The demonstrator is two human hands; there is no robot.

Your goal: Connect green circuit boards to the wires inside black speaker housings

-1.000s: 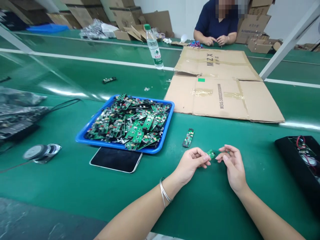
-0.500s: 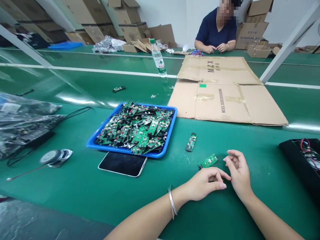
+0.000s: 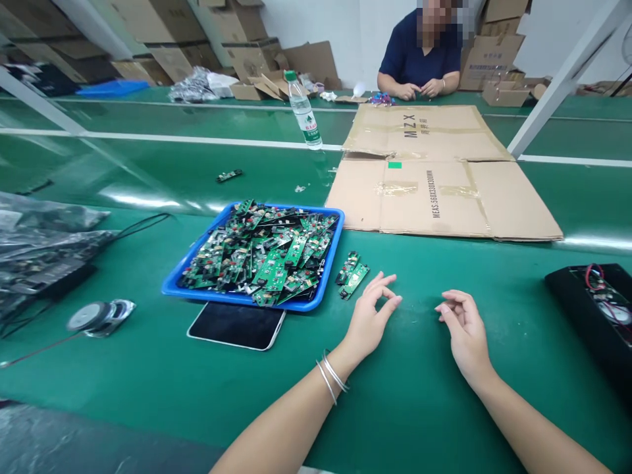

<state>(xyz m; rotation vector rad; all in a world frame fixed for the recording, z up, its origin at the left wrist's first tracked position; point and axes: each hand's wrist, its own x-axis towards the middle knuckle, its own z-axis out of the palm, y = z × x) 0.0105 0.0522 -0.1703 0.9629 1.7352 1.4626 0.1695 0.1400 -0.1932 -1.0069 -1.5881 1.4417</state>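
My left hand (image 3: 370, 317) is just right of two small circuit boards lying side by side on the green table. Its fingers are apart, with nothing between them. The nearer circuit board (image 3: 354, 282) shows a mostly bare green face. Beside it, the farther circuit board (image 3: 347, 267) carries black and red parts. Farther right, my right hand (image 3: 465, 332) hovers low over the table, its fingers loosely curled and no object visible in them. To the left of the boards stands a blue tray (image 3: 320, 304) heaped with similar circuit boards (image 3: 269, 266).
A phone (image 3: 237, 326) lies partly under the tray. At left are a speaker (image 3: 93, 317) and plastic-bagged parts (image 3: 44, 257). A black housing with wires (image 3: 587, 309) sits at right. Beyond lie flattened cardboard (image 3: 439, 178) and a water bottle (image 3: 305, 115); a person (image 3: 419, 56) sits opposite.
The nearer green board has shifted left and lies close beside the other board. My left hand has moved left, away from my right hand. The view has shifted slightly.
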